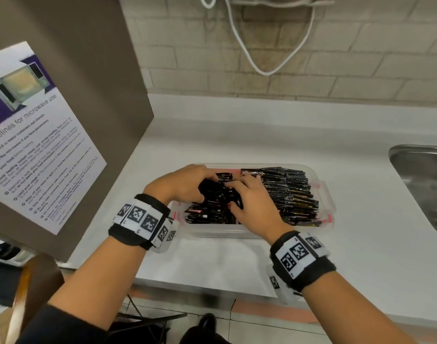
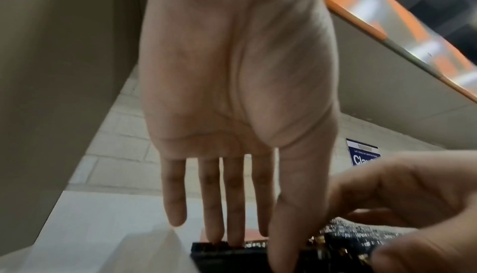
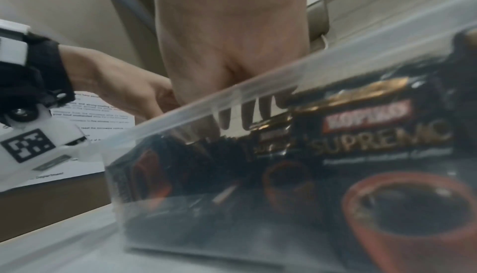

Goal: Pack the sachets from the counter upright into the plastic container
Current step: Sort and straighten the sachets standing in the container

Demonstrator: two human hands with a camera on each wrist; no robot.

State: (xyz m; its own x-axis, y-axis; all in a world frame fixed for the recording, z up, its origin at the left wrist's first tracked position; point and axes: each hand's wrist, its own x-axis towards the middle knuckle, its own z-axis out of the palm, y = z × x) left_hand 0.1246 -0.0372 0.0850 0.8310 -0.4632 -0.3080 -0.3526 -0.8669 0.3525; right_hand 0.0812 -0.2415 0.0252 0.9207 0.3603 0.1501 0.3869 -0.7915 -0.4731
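A clear plastic container stands on the white counter. Its right half holds tight upright rows of black sachets. In the left half, both hands hold a bundle of black sachets. My left hand pinches it from the far left, fingers behind and thumb in front, as the left wrist view shows. My right hand grips it from the right, thumb on the near side. Through the container wall a sachet reads "SUPREMO", and the fingers reach down among the packs.
A few sachets lie flat in the container's near left corner. A steel sink lies at the right. A brown cabinet panel with a microwave notice stands close on the left. A white cable hangs on the brick wall.
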